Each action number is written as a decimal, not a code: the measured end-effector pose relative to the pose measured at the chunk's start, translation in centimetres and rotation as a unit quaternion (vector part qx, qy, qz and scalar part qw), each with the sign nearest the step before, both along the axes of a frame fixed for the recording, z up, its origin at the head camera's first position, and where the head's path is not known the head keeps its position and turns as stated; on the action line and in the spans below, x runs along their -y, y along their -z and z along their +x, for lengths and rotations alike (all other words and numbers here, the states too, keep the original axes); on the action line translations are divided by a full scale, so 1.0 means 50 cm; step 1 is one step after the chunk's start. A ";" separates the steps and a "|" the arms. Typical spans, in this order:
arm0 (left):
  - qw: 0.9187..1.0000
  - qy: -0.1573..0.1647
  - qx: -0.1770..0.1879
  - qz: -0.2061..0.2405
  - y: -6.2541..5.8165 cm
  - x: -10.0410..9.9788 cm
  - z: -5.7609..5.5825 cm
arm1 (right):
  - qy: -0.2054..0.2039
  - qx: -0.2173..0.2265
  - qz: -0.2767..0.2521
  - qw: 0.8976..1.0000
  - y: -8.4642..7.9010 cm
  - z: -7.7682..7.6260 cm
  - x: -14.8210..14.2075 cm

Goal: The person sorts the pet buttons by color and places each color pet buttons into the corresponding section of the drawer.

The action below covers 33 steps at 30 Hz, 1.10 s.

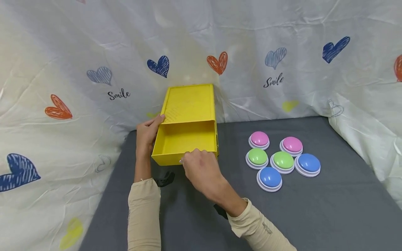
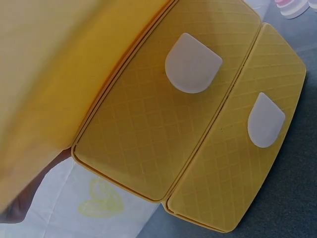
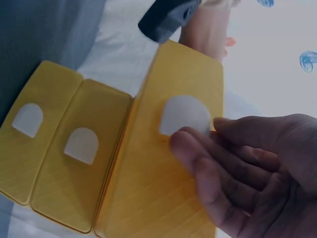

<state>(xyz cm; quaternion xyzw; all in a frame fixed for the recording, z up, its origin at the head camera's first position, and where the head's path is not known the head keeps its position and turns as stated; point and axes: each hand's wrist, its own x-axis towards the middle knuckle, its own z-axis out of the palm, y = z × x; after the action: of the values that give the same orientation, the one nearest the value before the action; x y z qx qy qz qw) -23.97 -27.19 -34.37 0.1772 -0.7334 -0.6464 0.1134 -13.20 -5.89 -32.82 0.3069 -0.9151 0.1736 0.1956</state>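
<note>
Top drawer (image 1: 166,160) out, six buttons (image 1: 284,160) outside

Juts from yellow cabinet's (image 1: 191,101) front; lower drawers (image 2: 133,139) shut. Right hand (image 1: 202,170): fingers curled on top white handle (image 3: 183,114). Left hand (image 1: 147,134): cabinet's left side, grip unclear. Buttons right of cabinet.

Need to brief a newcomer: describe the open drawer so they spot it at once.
On the gray table stands a yellow cabinet, near the heart-printed sheet. Look at its top drawer, above two closed drawers. Unlike those, it is pulled well out.
</note>
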 end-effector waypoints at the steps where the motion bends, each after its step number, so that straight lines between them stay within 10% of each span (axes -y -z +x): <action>1: 1.000 0.002 0.000 -0.004 -0.001 0.001 0.001 | -0.004 0.003 -0.004 1.000 0.001 0.001 0.001; 27: 0.999 -0.009 0.018 0.035 0.003 -0.005 0.001 | -0.019 0.038 -0.127 0.991 0.005 0.004 -0.041; 33: 0.999 0.003 0.005 0.034 -0.018 -0.012 0.021 | 0.091 -0.048 -0.246 0.964 -0.013 -0.055 -0.133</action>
<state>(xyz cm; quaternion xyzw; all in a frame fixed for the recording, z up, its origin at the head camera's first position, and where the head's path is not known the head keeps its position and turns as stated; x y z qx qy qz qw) -22.91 -26.56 -33.47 0.1823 -0.7120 -0.6705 0.1014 -15.95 0.77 -32.17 0.1729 -0.8579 0.3594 0.3238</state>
